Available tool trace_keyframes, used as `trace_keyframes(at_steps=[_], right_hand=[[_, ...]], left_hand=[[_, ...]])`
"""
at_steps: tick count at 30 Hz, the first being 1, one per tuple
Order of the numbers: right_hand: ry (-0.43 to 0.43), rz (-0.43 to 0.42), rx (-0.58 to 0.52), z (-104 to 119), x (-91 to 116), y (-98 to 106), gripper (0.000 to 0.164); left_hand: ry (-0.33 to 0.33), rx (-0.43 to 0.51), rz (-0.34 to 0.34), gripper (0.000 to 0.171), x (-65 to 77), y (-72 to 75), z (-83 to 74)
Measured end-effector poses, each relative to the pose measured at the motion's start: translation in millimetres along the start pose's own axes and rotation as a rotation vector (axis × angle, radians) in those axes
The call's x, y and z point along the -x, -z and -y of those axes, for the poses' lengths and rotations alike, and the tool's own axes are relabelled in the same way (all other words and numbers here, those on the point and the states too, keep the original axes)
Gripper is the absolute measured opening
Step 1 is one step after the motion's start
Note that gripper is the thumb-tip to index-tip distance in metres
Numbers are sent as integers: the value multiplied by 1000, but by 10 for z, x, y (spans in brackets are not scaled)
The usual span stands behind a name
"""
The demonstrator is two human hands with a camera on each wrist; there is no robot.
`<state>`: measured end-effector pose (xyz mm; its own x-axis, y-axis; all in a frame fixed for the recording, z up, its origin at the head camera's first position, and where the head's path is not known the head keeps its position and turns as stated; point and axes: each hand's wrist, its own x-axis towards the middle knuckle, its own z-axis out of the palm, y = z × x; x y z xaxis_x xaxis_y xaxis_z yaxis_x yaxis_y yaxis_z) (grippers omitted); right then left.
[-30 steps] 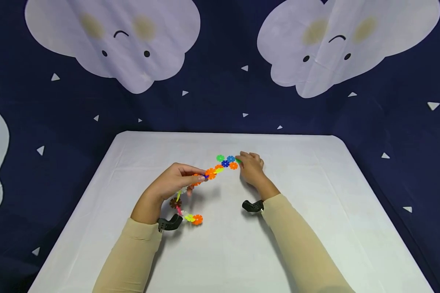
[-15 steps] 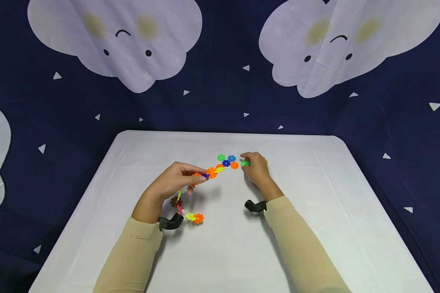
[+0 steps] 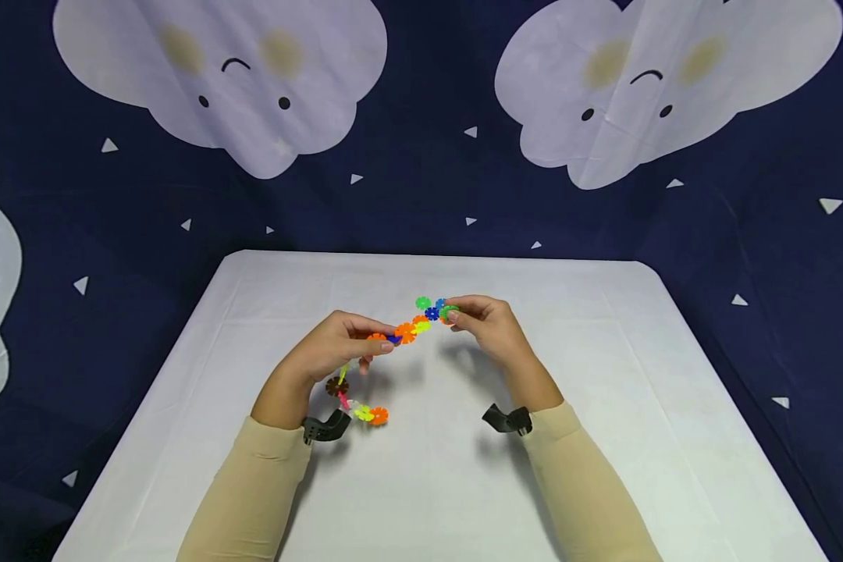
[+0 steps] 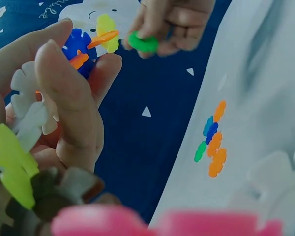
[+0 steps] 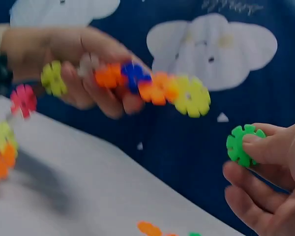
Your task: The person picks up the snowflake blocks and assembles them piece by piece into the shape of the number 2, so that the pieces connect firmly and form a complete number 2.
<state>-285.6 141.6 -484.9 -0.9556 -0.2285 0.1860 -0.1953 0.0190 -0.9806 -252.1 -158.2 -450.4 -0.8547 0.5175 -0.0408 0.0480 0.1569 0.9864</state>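
Observation:
A curved chain of interlocking plastic snowflake discs [image 5: 192,96] hangs from my left hand [image 3: 323,347]. Thumb and fingers pinch it near a blue disc [image 5: 135,76], with orange discs slotted in on both sides. A yellow disc makes the right-hand end. Below the hand the chain bends through white, yellow, brown and pink discs to an orange disc [image 3: 378,416]. My right hand [image 3: 492,324] pinches a single green snowflake disc [image 5: 241,145] between thumb and fingertips. In both wrist views a gap separates the green disc from the chain's yellow end.
Several loose discs lie on the white table beyond the hands, among them a green disc [image 3: 423,303] and a dark blue disc [image 3: 432,314]. A navy cloth with printed clouds [image 3: 267,78] hangs behind the table [image 3: 421,484]. Each wrist wears a black camera mount [image 3: 327,427].
My right hand has picked up the green disc from the far side of the table and brought it left, closer to the chain. My left hand has stayed nearly still with the chain.

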Motion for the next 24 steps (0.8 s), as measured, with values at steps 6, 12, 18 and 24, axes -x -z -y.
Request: trace_keyframes(at_steps=[6,12,18,24], right_hand=[[15,63,-98,125,74,-108,28],[28,61,-110,141,101,-150,27],[62,72,-91,163,117,-145,25],[76,95,-40,197,138,-148,23]], left_hand=[[-27,2,2,30,11,3,-10],[-30,-7,2,30,17,9,-15],[-34,-5,3,30,15,17,-10],[-33,-6,6,30,11,20,6]])
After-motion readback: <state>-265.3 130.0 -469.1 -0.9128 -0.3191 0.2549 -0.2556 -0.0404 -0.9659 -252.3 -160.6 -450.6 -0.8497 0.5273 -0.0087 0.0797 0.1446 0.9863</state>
